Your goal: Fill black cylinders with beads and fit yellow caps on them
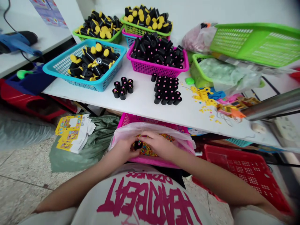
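Over a pink basket [159, 161] lined with a clear plastic bag [187, 142], both my hands work close together. Small multicoloured beads [146, 149] fill the bag. My left hand [124, 146] is closed around a small black cylindrical container [137, 145] with a pink spot on its end. Beside it, my right hand [157, 143] reaches over the beads with bent fingers near the container's top; its fingertips are partly hidden, and I cannot make out what they hold. On the table above stand a small group of black containers [123, 87] and a larger block of them [166, 90].
A blue basket [107, 82] and a magenta basket [159, 67] hold black containers, with green baskets [114, 38] behind. Yellow plastic pieces [205, 95] lie scattered at right. A red crate [246, 168] stands low right, and printed cardboard [71, 132] lies left on a green sack [100, 134].
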Motion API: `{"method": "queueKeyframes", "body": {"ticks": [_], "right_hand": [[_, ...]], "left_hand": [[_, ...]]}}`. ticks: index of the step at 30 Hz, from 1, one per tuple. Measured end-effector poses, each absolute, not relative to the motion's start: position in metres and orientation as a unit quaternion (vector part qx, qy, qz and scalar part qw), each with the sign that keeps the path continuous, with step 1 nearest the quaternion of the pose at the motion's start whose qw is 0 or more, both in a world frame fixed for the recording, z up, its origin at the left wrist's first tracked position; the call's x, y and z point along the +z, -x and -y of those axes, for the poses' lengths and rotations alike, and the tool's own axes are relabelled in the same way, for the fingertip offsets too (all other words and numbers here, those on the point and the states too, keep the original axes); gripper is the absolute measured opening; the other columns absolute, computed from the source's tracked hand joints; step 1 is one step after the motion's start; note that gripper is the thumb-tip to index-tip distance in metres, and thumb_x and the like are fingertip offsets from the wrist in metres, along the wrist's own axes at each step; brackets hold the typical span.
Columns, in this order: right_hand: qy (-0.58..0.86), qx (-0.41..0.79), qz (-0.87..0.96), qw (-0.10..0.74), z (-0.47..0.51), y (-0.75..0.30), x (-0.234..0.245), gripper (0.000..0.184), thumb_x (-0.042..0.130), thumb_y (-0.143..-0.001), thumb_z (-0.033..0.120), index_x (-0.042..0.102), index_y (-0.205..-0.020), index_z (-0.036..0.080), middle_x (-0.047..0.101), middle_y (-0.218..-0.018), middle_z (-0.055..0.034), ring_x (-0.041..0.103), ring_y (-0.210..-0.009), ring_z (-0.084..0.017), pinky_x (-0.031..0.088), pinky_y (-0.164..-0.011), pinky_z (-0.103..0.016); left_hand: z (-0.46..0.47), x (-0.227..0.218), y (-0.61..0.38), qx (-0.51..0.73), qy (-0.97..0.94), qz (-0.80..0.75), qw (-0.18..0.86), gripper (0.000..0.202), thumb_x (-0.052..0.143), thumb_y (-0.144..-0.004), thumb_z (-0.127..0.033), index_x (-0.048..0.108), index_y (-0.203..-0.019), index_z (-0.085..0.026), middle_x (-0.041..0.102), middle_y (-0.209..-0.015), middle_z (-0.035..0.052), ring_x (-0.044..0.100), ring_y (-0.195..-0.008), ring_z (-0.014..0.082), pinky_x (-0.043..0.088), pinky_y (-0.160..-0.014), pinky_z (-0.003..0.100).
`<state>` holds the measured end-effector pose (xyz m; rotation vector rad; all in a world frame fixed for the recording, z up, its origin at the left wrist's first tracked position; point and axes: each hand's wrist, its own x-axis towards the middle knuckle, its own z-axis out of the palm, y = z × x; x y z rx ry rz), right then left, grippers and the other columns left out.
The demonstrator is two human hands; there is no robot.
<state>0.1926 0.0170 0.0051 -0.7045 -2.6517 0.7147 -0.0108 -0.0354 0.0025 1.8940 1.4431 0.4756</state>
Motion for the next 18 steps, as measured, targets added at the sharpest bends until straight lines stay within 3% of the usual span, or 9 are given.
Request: {"method": "queueKeyframes", "body": {"ticks": [4,10,14,18], "right_hand": [[0.203,0.091,0.967,0.123,-0.009,-0.194,0.01,0.034,0.043,-0.099,0.013,0.06,-0.127,0.006,0.066,-0.121,-0.0185,0.058,-0.122,-0.028,0.05,-0.104,-0.045],[0.154,-0.025,0.975,0.155,0.0,-0.196,0.017,0.037,0.036,-0.098,0.008,0.06,-0.126,0.007,0.067,-0.122,-0.0174,0.059,-0.122,-0.027,0.049,-0.106,-0.045],[0.166,0.0,0.975,0.151,-0.001,-0.198,0.023,0.038,0.037,-0.098,0.009,0.06,-0.128,0.01,0.066,-0.125,-0.0164,0.058,-0.125,-0.027,0.05,-0.106,-0.046],[0.204,0.138,0.954,0.171,-0.002,-0.199,0.025,0.036,0.041,-0.096,0.008,0.063,-0.124,0.014,0.066,-0.124,-0.013,0.06,-0.121,-0.022,0.053,-0.102,-0.04]], "left_hand": [[0.033,0.001,0.011,0.227,-0.729,-0.542,0.351,0.037,0.062,-0.076,-0.017,0.066,-0.112,-0.019,0.074,-0.095,0.0034,0.066,-0.078,0.0185,0.054,-0.074,0.03],[0.033,-0.006,0.01,0.253,-0.736,-0.524,0.346,0.04,0.063,-0.078,-0.016,0.063,-0.118,-0.02,0.074,-0.104,0.0048,0.068,-0.094,0.0204,0.054,-0.088,0.033],[0.033,-0.007,0.01,0.27,-0.735,-0.515,0.35,0.043,0.064,-0.079,-0.017,0.062,-0.121,-0.02,0.073,-0.112,0.0056,0.068,-0.099,0.0207,0.053,-0.091,0.034],[0.034,-0.004,0.01,0.261,-0.725,-0.523,0.364,0.038,0.062,-0.078,-0.016,0.063,-0.116,-0.021,0.073,-0.105,0.0036,0.068,-0.087,0.0184,0.054,-0.082,0.032]]}}
